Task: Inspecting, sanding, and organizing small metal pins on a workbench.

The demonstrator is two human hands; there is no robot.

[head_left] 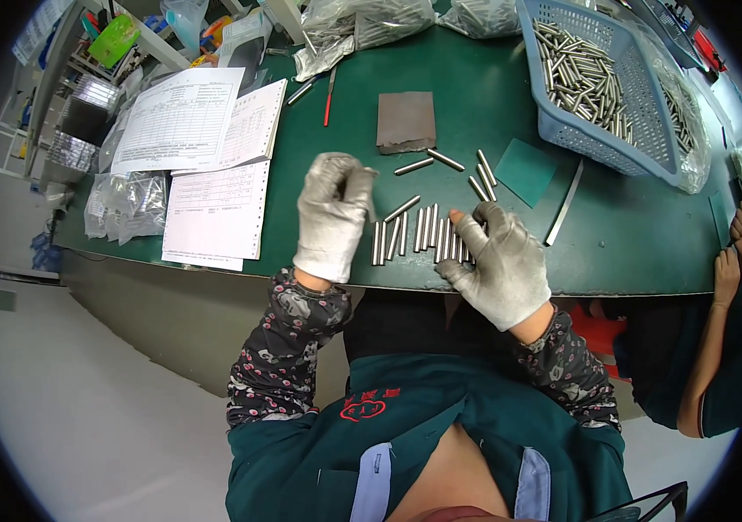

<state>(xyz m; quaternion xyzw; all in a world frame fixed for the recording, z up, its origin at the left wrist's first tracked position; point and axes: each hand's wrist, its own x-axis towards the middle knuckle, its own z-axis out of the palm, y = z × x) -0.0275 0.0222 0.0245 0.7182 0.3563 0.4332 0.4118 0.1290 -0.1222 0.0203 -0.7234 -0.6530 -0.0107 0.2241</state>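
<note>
Your right hand (500, 261) lies spread, fingertips on the row of metal pins (423, 233) at the desk (475, 96) front edge. Left hand (333, 213) is curled; can't tell if it's pinching one. A careless sweep probably rolls pins off.

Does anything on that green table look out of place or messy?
Mostly tidy: a row of metal rods lies side by side under the right hand, but a few loose rods above lie at odd angles, out of line.
</note>
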